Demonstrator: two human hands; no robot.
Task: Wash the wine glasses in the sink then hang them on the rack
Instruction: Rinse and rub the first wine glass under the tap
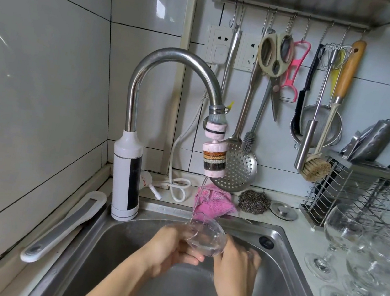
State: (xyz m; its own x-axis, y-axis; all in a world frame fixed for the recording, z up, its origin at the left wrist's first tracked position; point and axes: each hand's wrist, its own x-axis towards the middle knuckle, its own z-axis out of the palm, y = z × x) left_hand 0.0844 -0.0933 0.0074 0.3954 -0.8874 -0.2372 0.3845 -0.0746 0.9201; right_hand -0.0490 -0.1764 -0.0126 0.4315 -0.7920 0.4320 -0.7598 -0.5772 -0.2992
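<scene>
My left hand [170,247] has its grip curled round the wine glass [206,237]; my right hand's [235,261] grip I cannot tell. I'd rotate it slowly under the stream [198,198].

Both hands, left hand [169,252] and right hand [235,266], grip a wine glass [206,237] under running tap [174,74].

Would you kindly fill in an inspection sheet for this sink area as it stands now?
Surface: steel sink, white counter around it.
Job's things: one glass tilted under the tap's running stream; more glasses upright on the counter, right.
Clutter: pink cloth, scourer and plug behind the sink.
Grippers: left hand and right hand both hold the glass.
Cables: white cord looped behind the tap.
Surroundings: tiled wall; utensils on a rail; wire rack at right.
</scene>
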